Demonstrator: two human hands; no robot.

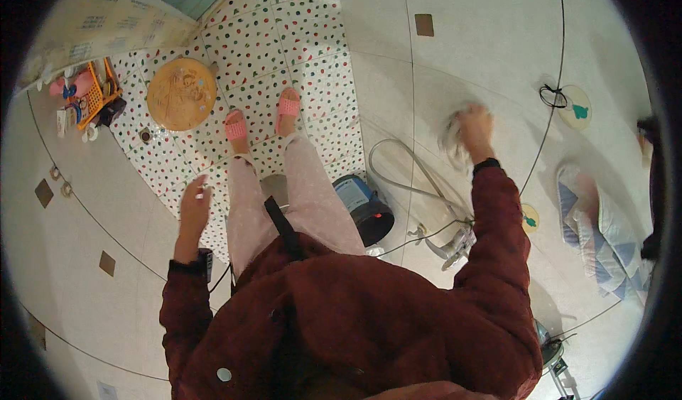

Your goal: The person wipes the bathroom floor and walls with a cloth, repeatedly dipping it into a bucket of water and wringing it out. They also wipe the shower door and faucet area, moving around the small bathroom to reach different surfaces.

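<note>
My right hand [478, 130] is held against the pale tiled wall on the right, gripping a blurred greyish thing [452, 141] that looks like a cloth; motion hides its shape. Below that hand, a grey shower hose [397, 187] loops beside a metal tap [450, 248]. Out to the left, my left hand [193, 211] hangs over the floor with its fingers partly bent and apart, and I see nothing clearly held in it. Pink slippers [288, 107] are on my feet, standing on the spotted tile floor [314, 43].
An orange round stool [181, 93] stands ahead on the left, near a floor drain [145, 135]. An orange basket [93, 99] of toiletries is by the left wall. A dark bucket [373, 219] stands by my legs. A patterned cloth [602, 240] hangs at the right.
</note>
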